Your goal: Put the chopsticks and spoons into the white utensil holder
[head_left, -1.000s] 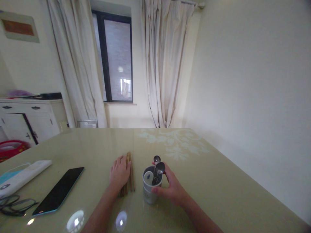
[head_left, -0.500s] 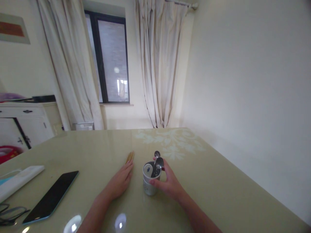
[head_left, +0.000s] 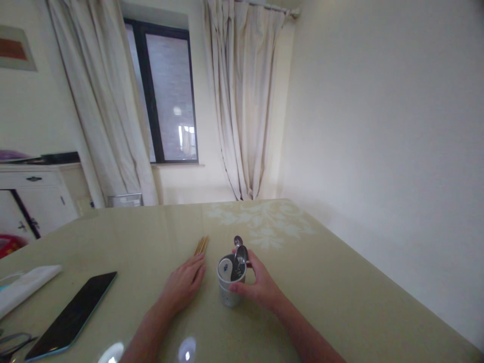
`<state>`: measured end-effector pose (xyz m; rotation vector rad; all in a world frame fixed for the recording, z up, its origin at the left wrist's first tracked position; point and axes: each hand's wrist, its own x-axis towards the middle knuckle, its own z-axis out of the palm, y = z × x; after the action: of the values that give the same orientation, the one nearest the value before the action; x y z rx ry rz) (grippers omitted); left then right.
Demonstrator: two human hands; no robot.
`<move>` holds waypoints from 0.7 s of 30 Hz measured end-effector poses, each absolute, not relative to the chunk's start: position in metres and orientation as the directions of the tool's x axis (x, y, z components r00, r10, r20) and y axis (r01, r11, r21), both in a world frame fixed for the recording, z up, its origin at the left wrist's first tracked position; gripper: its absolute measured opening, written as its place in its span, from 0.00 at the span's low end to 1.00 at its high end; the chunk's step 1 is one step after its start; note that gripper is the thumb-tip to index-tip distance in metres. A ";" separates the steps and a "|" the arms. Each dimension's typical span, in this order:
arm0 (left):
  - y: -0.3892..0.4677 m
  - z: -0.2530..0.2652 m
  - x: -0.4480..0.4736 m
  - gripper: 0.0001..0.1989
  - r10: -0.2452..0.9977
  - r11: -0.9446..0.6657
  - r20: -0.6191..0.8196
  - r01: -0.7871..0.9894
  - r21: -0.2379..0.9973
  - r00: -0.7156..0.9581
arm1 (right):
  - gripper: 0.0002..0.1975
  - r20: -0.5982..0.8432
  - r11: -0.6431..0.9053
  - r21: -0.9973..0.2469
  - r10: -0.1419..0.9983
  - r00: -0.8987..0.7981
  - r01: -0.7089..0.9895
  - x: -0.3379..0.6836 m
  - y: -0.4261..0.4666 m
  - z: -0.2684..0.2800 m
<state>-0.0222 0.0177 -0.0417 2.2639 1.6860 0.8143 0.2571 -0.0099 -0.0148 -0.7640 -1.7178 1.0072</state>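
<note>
Under my left hand (head_left: pixel 183 282) a small bundle of chopsticks (head_left: pixel 201 245) lies on the table, its far ends sticking out past my fingers. The fingers are together and closed over the sticks; their near ends are hidden. To the right stands a pale cylindrical cup (head_left: pixel 227 292). My right hand (head_left: pixel 260 285) grips it from the right side, thumb at the front and fingers behind. Inside the cup are metal spoons (head_left: pixel 241 256), bowls upward, and a white round piece with a blue mark (head_left: pixel 226 269), perhaps a ceramic spoon.
On the glossy table (head_left: pixel 333 282) at left lie a black tablet (head_left: pixel 73 315), a white power-strip-like bar (head_left: pixel 32 287) and a dark-framed pair of glasses (head_left: pixel 15 344). Beyond are a white cabinet (head_left: pixel 43 194), curtains (head_left: pixel 245 101) and a wall on the right (head_left: pixel 378 151).
The view has turned slightly to the right. The gap between the chopsticks under my left hand and the cup looks a little narrower. Both hands keep their hold.
</note>
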 end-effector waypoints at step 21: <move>-0.023 0.034 0.016 0.20 0.836 -0.458 0.323 -0.241 0.855 -0.444 | 0.43 0.445 0.507 -0.857 0.818 -0.365 0.093 0.255 -0.017 -0.013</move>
<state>0.0160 -0.0228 0.0342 1.0091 0.9845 1.9627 0.2550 -0.0167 -0.0133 -0.7645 -1.7903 0.9462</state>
